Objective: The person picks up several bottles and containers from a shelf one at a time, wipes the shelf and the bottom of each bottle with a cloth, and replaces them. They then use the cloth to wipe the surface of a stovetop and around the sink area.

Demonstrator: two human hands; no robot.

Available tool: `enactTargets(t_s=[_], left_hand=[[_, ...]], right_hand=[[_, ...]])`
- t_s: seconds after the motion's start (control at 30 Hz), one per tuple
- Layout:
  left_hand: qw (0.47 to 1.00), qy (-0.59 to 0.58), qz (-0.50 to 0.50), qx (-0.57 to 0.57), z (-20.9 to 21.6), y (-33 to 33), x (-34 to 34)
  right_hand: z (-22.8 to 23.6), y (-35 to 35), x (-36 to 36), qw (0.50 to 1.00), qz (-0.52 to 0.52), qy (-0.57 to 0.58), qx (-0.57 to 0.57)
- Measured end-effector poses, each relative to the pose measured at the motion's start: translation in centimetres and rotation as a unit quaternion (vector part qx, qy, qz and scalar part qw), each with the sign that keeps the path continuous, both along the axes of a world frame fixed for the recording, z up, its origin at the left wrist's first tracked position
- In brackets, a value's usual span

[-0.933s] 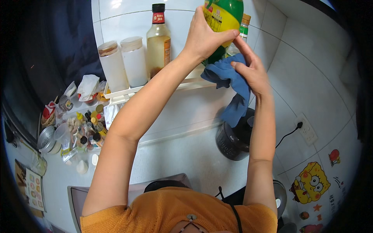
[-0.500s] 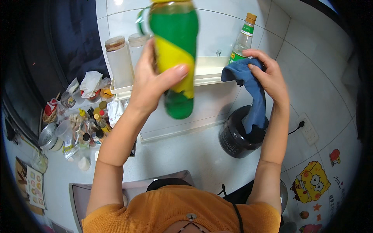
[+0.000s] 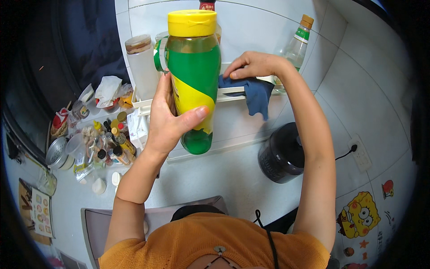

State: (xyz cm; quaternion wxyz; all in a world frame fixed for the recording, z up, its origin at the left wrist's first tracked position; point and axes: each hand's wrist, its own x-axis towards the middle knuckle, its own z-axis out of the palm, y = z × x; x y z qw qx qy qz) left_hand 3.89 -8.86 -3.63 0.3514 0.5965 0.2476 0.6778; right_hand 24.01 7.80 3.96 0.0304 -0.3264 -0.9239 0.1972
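Note:
Upright in my left hand (image 3: pixel 172 112) is a green and yellow plastic bottle (image 3: pixel 195 67) with a yellow flip cap. My fingers go round its left side and the thumb lies across its front. Over at the white wall shelf (image 3: pixel 148 104), my right hand (image 3: pixel 255 66) presses a dark blue cloth (image 3: pixel 258 96) onto the shelf, with fingers bent on it. Part of the cloth hangs over the front rail. To the right of that hand a clear glass bottle (image 3: pixel 295 49) with a gold cap stands on the shelf, partly hidden by my wrist.
A frosted jar (image 3: pixel 144 67) stands at the shelf's left end. Below the shelf on the right sits a black lidded appliance (image 3: pixel 281 152), near a wall socket (image 3: pixel 361 152) with a plug. Several small bottles (image 3: pixel 112 143) and containers crowd the counter's left side. A sink (image 3: pixel 96 219) lies in front.
My right hand has moved left with the cloth, from above the black appliance onto the shelf. The green bottle in my left hand has come down a little and slightly left.

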Motion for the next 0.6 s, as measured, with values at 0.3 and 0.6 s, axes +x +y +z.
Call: enactTargets(t_s=[0.3, 0.6], left_hand=[[1.0, 0.004, 0.016, -0.014, -0.4, 1.3, -0.1], [1.0, -0.001, 0.01, -0.022, -0.8, 1.5, -0.3]], right_hand=[[-1.8, 2.1, 2.0, 0.996, -0.067, -0.066, -0.005], [-2.4, 2.3, 2.0, 0.898, -0.25, -0.26, 0.253]])
